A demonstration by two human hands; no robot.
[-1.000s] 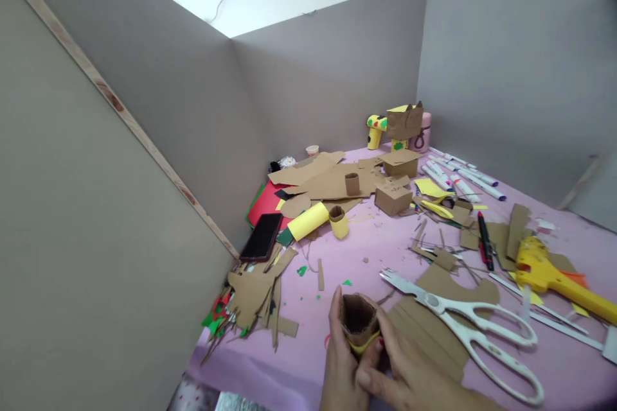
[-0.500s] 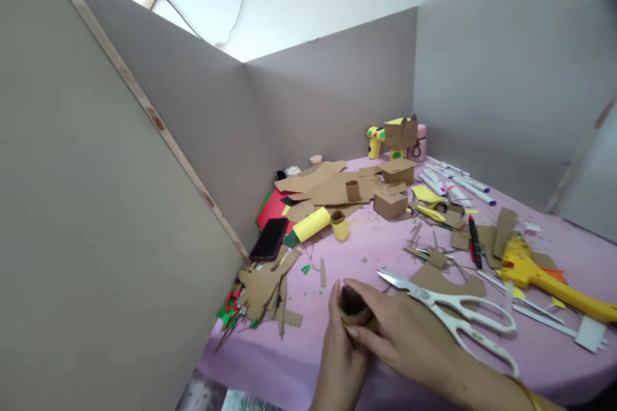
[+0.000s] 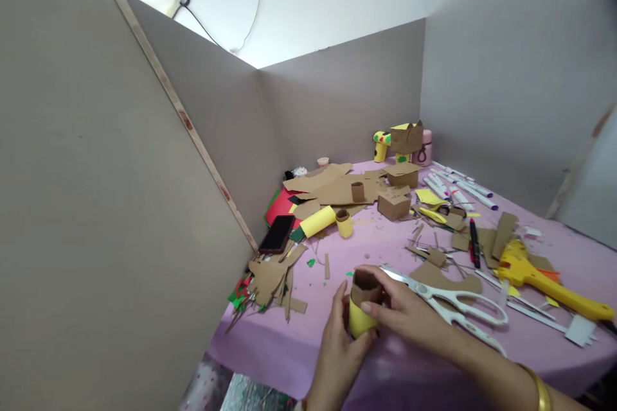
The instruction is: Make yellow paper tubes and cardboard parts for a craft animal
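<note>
A short cardboard tube (image 3: 362, 316), yellow on its lower part and bare brown at the open top, is held between both hands near the front edge. My left hand (image 3: 337, 337) wraps its left side and base. From the right, my right hand (image 3: 402, 308) has its fingers behind the rim and its thumb on the front. White-handled scissors (image 3: 450, 298) lie just beyond my right hand. Farther back are a small yellow-wrapped tube (image 3: 344, 225), a yellow roll (image 3: 318, 223) and a small brown tube (image 3: 357, 192).
Cardboard scraps (image 3: 265, 279) and a phone (image 3: 276, 234) lie at the left. A yellow glue gun (image 3: 549, 282), markers (image 3: 475, 194) and a red-black pen (image 3: 475, 244) lie right. Cardboard boxes (image 3: 394, 205) stand farther back, with grey panels (image 3: 347, 103) behind.
Both hands have tilted the tube so its yellow side shows, and shifted slightly right in view. The head view has turned a little to the left.
</note>
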